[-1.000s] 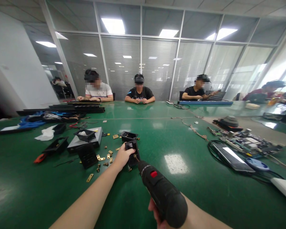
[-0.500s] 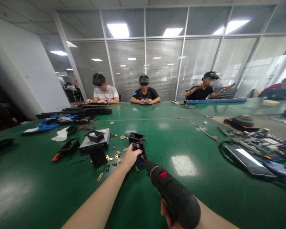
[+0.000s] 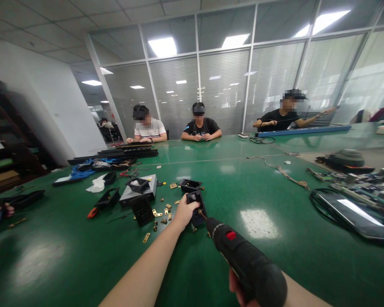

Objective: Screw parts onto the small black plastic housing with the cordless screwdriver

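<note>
My left hand (image 3: pixel 186 209) is closed round a small black plastic box (image 3: pixel 199 197), its thumb reaching into the open side. In my right hand (image 3: pixel 238 288) is a black cordless drill (image 3: pixel 246 256) with a red switch on top; much of that hand is hidden under the drill's body. The thin bit points into the box, meeting a brass-coloured part close to my left thumb. Exactly how the bit seats there is too small to tell. Left of my left hand lie loose brass plates (image 3: pixel 158 214) and small brass pieces. Just behind is another black box (image 3: pixel 190 185).
A grey metal case (image 3: pixel 152 189) carries a black frame, with another black part (image 3: pixel 142 211) leaning before it. On the right are a cabled tablet (image 3: pixel 352 213) and circuit boards (image 3: pixel 371 181). Several people sit around the green table (image 3: pixel 224 183); a co-worker's hand (image 3: pixel 9 209) shows at far left.
The view has turned slightly left and tilted, shifting the scene to the right. Both hands keep their hold, and the drill stays at the box. A co-worker's hand has come into view at far left.
</note>
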Demonstrator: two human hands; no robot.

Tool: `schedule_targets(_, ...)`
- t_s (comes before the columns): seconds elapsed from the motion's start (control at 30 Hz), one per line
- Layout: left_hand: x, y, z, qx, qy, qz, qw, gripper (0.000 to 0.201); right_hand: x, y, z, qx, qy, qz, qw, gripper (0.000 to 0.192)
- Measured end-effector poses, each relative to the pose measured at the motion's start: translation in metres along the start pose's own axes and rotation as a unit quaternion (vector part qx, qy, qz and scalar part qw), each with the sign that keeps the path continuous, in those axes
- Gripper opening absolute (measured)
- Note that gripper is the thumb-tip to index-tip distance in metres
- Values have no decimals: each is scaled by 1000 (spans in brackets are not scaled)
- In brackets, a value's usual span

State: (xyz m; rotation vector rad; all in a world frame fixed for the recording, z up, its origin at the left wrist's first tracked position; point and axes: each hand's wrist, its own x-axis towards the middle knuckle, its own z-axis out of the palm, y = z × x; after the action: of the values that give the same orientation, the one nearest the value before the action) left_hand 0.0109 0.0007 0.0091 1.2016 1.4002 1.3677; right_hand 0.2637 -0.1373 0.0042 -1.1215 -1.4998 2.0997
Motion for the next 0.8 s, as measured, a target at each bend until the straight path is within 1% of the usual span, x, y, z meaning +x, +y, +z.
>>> schedule_targets(0.1, 2, -1, 0, 4, -6, 2, 1000, 32, -6, -4, 2, -5, 33, -2, 999, 38)
schedule_targets(0.17, 4, -1, 0, 9, -6, 3, 1000, 34, -13, -9, 3, -26, 36, 1, 999, 33)
schedule_targets(0.23, 5, -1, 0, 13, -4, 4, 1000, 35, -16, -14, 5, -39, 35, 28, 998, 33)
schedule_targets(0.3, 5, -1, 0, 13, -5, 2, 1000, 36, -16, -18, 7, -29, 39, 38, 998, 32)
schedule_targets(0.37, 5, -1, 0, 9, -8, -1, 1000, 38, -13, -20, 8, -23, 40, 45, 998, 30)
schedule_targets(0.47, 5, -1, -1, 10, -6, -1, 1000, 39, -13, -20, 6, -60, 41, 45, 996, 32)
schedule_targets(0.53, 5, -1, -1, 10, -7, -2, 1000, 40, -17, -19, 3, -95, 21, 9, 995, 38)
schedule_targets(0.6, 5, -2, -1, 0, -10, -7, 1000, 40, -25, -19, 0, -117, -6, -72, 990, 46)
schedule_targets(0.63, 5, -1, -1, -7, -12, -10, 1000, 39, -29, -20, -1, -120, 4, -110, 987, 45)
schedule_targets(0.67, 5, -1, -1, -12, -15, -12, 1000, 39, -33, -22, -1, -132, 7, -130, 983, 42)
schedule_targets(0.7, 4, 0, -1, -16, -16, -13, 1000, 39, -38, -25, 0, -146, 4, -134, 980, 39)
schedule_targets(0.73, 4, 1, 0, -19, -16, -13, 1000, 40, -42, -29, 1, -148, 15, -138, 979, 37)
schedule_targets(0.8, 2, 3, 0, -19, -13, -15, 1000, 43, -50, -36, 5, -140, 6, -111, 984, 37)
